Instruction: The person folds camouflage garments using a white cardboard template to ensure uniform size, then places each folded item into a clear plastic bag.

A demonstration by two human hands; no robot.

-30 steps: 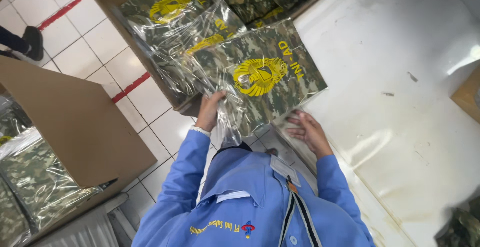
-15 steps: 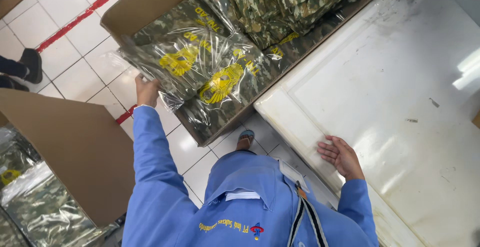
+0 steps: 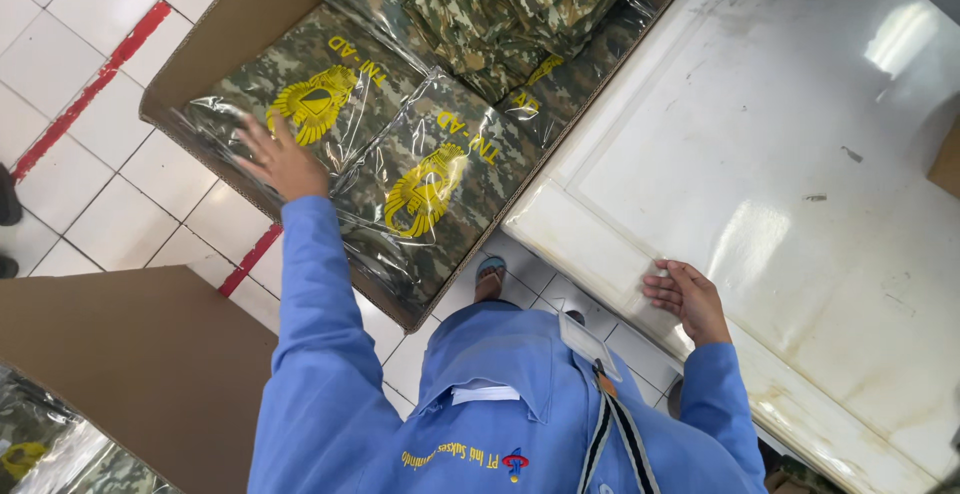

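My left hand point(image 3: 280, 159) lies flat with its fingers spread on a plastic-wrapped camouflage garment pack point(image 3: 310, 104) that has a yellow emblem. This pack lies in an open cardboard box point(image 3: 235, 29) on the floor. A second wrapped pack point(image 3: 440, 179) lies beside it, just right of my hand. My right hand point(image 3: 685, 299) rests on the near edge of the white table point(image 3: 800, 154), fingers loosely curled and holding nothing. Both my sleeves are blue.
Unwrapped folded camouflage garments point(image 3: 500, 4) are piled at the far end of the box. A brown cardboard flap point(image 3: 130, 364) stands at lower left, with more wrapped packs point(image 3: 50, 454) beneath it. The white tiled floor point(image 3: 80, 44) carries a red line. My foot point(image 3: 490, 274) stands between box and table.
One second ago both hands held a wrapped pack near the table edge. My left hand has carried it left into the box and pressed on it; my right hand has let go and settled on the table edge.
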